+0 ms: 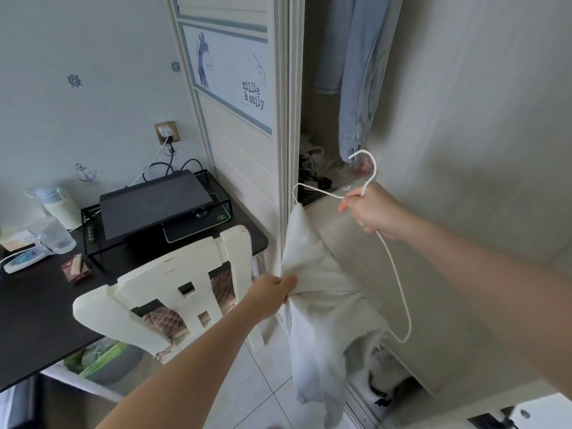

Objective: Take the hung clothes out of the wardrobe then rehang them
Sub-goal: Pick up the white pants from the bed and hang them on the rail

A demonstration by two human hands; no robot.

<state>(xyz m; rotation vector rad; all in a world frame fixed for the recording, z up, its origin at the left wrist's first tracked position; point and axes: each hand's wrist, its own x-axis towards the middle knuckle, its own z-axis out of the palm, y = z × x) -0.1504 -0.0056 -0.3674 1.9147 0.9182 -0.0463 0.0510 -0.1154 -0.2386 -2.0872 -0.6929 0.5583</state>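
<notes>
My right hand point(373, 213) grips a thin white hanger point(399, 286) just below its hook, in front of the open wardrobe point(312, 125). A white garment point(322, 308) hangs from the hanger's left end and droops toward the floor. My left hand point(272, 292) pinches a fold of that garment at its left edge. Inside the wardrobe a light blue denim piece point(362, 82) hangs from above. Crumpled clothes point(312, 162) lie on the wardrobe's floor behind it.
A white wooden chair point(173, 292) stands at the left of my left arm, pushed against a dark desk point(37, 308) with a black device on a wire stand point(154, 202). The sliding wardrobe door point(241, 119) with a picture stands left of the opening. Tiled floor lies below.
</notes>
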